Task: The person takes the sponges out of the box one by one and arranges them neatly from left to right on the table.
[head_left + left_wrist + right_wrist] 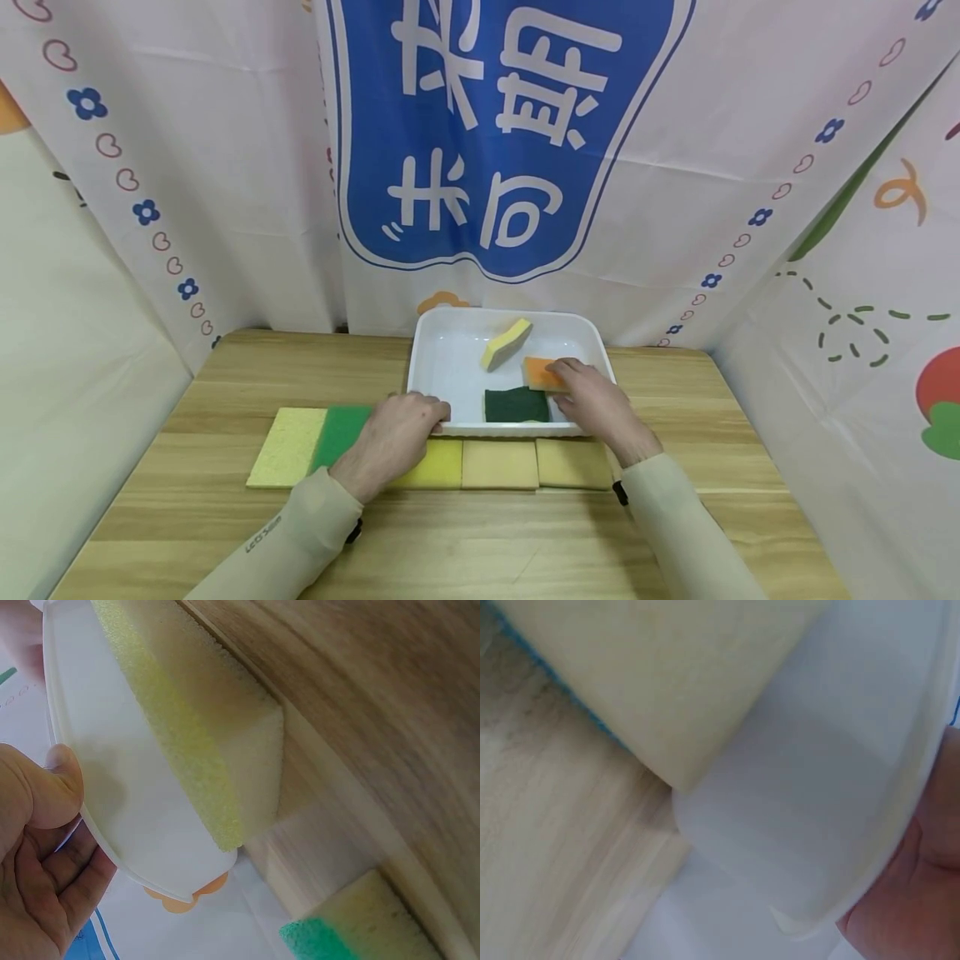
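Note:
A white tray (448, 354) stands at the back of the table. My left hand (396, 437) grips its near left rim; the left wrist view shows the thumb outside the wall and the fingers over the edge. Inside the tray, my right hand (600, 408) holds an orange sponge (538, 372) between thumb and fingers at its right end. Next to it lies a dark green sponge (516, 406). Farther back, a yellow sponge (507, 343) with a greyish side stands on edge. In the right wrist view, the tray wall (802, 787) hides the held sponge.
In front of the tray, several sponges form a row: pale yellow (283, 446), green (341, 429) partly under my left arm, bright yellow (437, 467) and two beige ones (500, 464). The wooden table (495, 542) meets hanging printed cloth (247, 208) at the back and sides.

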Demonstrator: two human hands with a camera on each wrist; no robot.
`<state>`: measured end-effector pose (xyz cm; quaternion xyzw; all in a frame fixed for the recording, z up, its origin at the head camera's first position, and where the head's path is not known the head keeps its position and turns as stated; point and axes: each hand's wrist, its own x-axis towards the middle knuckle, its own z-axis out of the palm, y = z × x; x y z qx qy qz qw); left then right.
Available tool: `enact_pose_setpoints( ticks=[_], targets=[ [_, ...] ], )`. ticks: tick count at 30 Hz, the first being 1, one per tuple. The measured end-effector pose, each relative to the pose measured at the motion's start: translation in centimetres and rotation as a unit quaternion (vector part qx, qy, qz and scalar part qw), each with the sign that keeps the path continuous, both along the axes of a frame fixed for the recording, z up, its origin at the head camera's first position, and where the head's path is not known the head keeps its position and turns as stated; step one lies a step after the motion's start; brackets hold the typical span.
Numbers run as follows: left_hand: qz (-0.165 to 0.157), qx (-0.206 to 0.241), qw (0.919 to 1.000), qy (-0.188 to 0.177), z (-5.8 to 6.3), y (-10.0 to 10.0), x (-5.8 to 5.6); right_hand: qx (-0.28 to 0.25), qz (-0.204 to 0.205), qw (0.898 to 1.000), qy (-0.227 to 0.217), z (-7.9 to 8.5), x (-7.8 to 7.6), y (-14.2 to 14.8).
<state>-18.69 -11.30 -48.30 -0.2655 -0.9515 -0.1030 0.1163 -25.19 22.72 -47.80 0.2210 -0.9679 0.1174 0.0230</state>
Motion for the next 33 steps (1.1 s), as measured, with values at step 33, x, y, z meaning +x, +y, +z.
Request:
enact_pose_setpoints(
  ticks=[33],
  targets=[
    [-0.006, 0.007, 0.9999, 0.008, 0.0, 0.0, 0.0, 0.062, -0.021, 0.997, -0.039, -0.7, -2.5, -0.5]
  ],
)
